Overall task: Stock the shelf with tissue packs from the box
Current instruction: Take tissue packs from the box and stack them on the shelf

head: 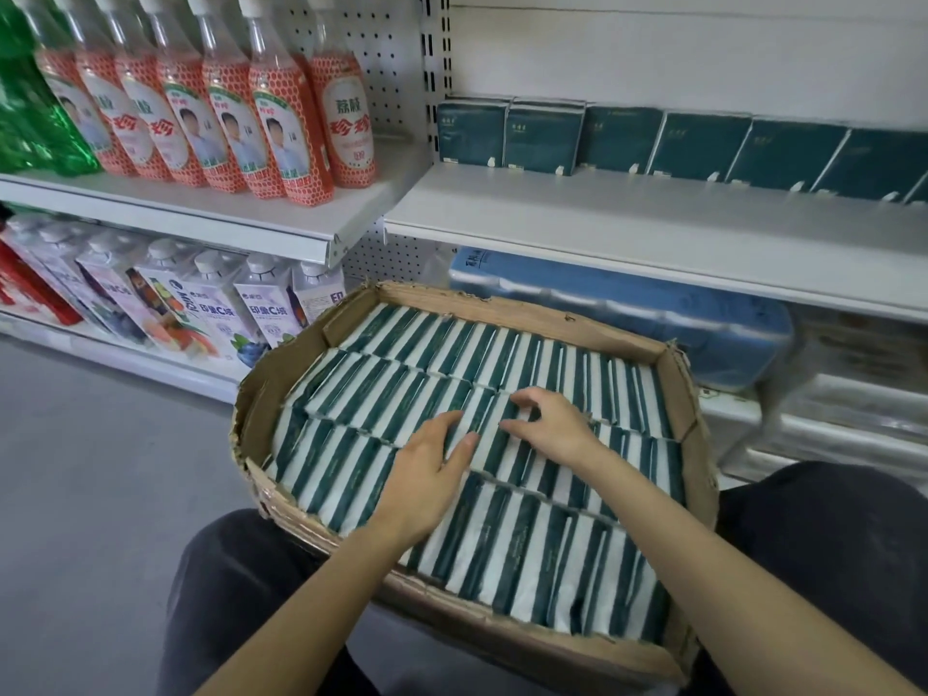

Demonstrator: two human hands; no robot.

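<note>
Grey floor, white shelf w/ tissue packs

A smooth grey floor meets white metal store shelving. The left bay has a perforated back panel beside a slotted upright. Behind the right shelf, the rear panel is plain white. The light is soft and even.

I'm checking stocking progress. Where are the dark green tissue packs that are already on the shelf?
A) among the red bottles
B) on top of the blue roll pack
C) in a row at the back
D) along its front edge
C: the tissue packs stand in a row against the back wall of the shelf, well behind its front edge.
</note>
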